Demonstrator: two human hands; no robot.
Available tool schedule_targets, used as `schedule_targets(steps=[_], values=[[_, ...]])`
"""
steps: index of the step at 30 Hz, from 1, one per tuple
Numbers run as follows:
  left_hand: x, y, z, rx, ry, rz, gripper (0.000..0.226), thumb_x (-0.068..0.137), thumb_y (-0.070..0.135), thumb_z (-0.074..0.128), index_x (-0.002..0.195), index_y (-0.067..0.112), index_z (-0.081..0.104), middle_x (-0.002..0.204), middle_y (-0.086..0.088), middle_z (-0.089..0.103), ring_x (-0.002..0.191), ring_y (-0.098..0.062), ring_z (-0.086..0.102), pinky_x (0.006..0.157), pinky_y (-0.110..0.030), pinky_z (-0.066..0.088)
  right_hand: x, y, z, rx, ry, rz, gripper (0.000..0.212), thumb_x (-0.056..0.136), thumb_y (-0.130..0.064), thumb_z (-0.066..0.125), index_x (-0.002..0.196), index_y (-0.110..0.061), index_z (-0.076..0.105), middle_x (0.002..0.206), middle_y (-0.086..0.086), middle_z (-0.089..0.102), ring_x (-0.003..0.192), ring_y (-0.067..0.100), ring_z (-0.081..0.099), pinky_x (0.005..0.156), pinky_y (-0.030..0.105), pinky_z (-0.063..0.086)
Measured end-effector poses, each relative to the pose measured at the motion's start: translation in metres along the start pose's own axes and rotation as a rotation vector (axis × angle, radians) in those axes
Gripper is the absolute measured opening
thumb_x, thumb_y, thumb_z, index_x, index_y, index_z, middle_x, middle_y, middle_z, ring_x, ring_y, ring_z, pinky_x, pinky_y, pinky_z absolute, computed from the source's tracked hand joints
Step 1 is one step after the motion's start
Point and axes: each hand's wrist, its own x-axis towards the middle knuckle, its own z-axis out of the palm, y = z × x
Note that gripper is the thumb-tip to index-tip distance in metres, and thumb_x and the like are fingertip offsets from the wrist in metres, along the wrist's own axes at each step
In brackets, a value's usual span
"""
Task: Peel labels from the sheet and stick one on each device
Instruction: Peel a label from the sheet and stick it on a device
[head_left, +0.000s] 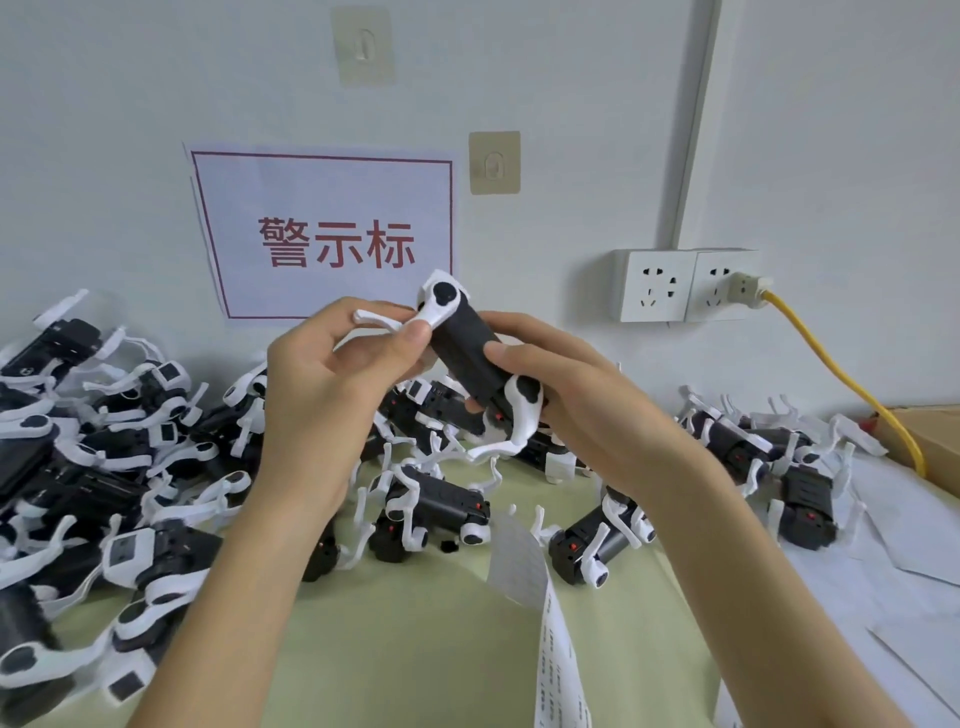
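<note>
In hand: both hands, left hand (332, 364) and right hand (561, 384), grasp one device (470, 348).
Left: label sheet (524, 566) at table's near edge; device piles (104, 467) unclear.

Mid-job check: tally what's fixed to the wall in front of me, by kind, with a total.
Adhesive hooks: 2
Socket plates: 2
Printed signs: 1
Inserted plugs: 1
Cable trunking: 1
Total: 7

Two white double wall sockets (655, 285) far right, two beige adhesive wall hooks (494, 162), one red-lettered paper sign (324, 234), one yellow cable (852, 384), devices too many to count.
</note>
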Motion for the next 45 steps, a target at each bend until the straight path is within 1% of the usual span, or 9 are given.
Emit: schedule_targets(steps=[5,9,14,18,23,31,38,42,45], values=[[0.006,-0.003,-0.004,0.007,-0.042,-0.14,0.012,0.072,0.024,0.073,0.082,0.027,0.069,0.107,0.009,0.076,0.107,-0.013,0.071,0.099,-0.038,0.05,-0.005,-0.005,-0.012,-0.098,0.124,-0.075,0.033,0.093,-0.02,0.07,0.121,-0.037,0.074,0.108,-0.002,0.078,0.105,0.019,0.072,0.096,0.026,0.049],[0.005,-0.003,-0.002,-0.181,-0.2,-0.293,0.048,0.08,0.034,0.07,0.125,0.022,0.06,0.118,0.0,0.075,0.113,-0.023,0.072,0.102,-0.041,0.051,-0.008,-0.007,-0.015,-0.092,0.08,-0.139,0.033,0.091,-0.015,0.071,0.12,-0.03,0.076,0.111,-0.007,0.077,0.107,0.012,0.071,0.086,0.01,0.049],[0.002,0.005,0.003,-0.128,-0.373,-0.286,0.058,0.086,0.055,0.062,0.135,0.023,0.058,0.134,-0.009,0.066,0.099,-0.033,0.075,0.107,-0.053,0.047,-0.007,-0.01,-0.014,-0.002,0.015,-0.223,0.032,0.088,-0.013,0.069,0.118,-0.022,0.078,0.114,0.0,0.077,0.111,0.016,0.071,0.091,0.016,0.05],[-0.001,0.009,0.001,-0.044,-0.432,-0.236,0.064,0.078,0.063,0.062,0.134,0.033,0.06,0.132,0.0,0.068,0.119,-0.021,0.068,0.116,-0.051,0.038,-0.008,-0.012,-0.016,-0.009,-0.005,-0.226,0.033,0.086,-0.015,0.067,0.115,-0.025,0.079,0.114,0.001,0.077,0.11,0.02,0.072,0.096,0.02,0.052],[-0.002,0.01,0.002,-0.167,-0.404,-0.177,0.047,0.075,0.044,0.069,0.12,0.027,0.069,0.115,-0.016,0.064,0.112,-0.018,0.065,0.102,-0.044,0.056,-0.008,-0.01,-0.013,-0.008,0.005,-0.245,0.035,0.083,-0.011,0.067,0.115,-0.016,0.078,0.114,0.005,0.077,0.112,0.023,0.071,0.101,0.032,0.051],[-0.006,0.015,0.007,-0.325,-0.359,-0.092,0.034,0.076,0.028,0.074,0.109,0.028,0.063,0.1,-0.001,0.06,0.094,-0.022,0.053,0.108,-0.07,0.037,-0.009,-0.011,-0.009,0.045,0.189,-0.42,0.012,0.081,-0.009,0.074,0.081,-0.02,0.08,0.105,0.006,0.078,0.1,0.025,0.074,0.083,0.029,0.056],[-0.003,0.013,0.006,-0.355,-0.328,-0.127,0.042,0.076,0.038,0.071,0.113,0.019,0.062,0.111,-0.008,0.07,0.106,-0.026,0.069,0.091,-0.042,0.06,-0.008,-0.013,-0.015,-0.016,0.054,-0.246,0.027,0.095,-0.028,0.053,0.107,-0.021,0.076,0.108,0.001,0.075,0.096,0.017,0.069,0.086,0.028,0.05],[-0.003,0.013,0.005,-0.38,-0.316,-0.225,0.045,0.085,0.034,0.069,0.118,0.007,0.059,0.129,-0.035,0.057,0.12,-0.049,0.058,0.104,-0.051,0.054,-0.009,-0.012,-0.01,-0.033,0.031,-0.212,0.014,0.092,-0.024,0.06,0.092,-0.018,0.072,0.094,0.002,0.072,0.079,0.018,0.063,0.071,0.029,0.05],[-0.003,0.012,0.006,-0.416,-0.235,-0.281,0.035,0.093,0.036,0.067,0.114,0.008,0.064,0.118,-0.024,0.066,0.111,-0.036,0.066,0.104,-0.05,0.054,-0.008,-0.012,-0.01,-0.038,0.071,-0.241,0.021,0.094,-0.028,0.056,0.095,-0.019,0.075,0.094,0.008,0.071,0.083,0.02,0.064,0.078,0.038,0.049]])
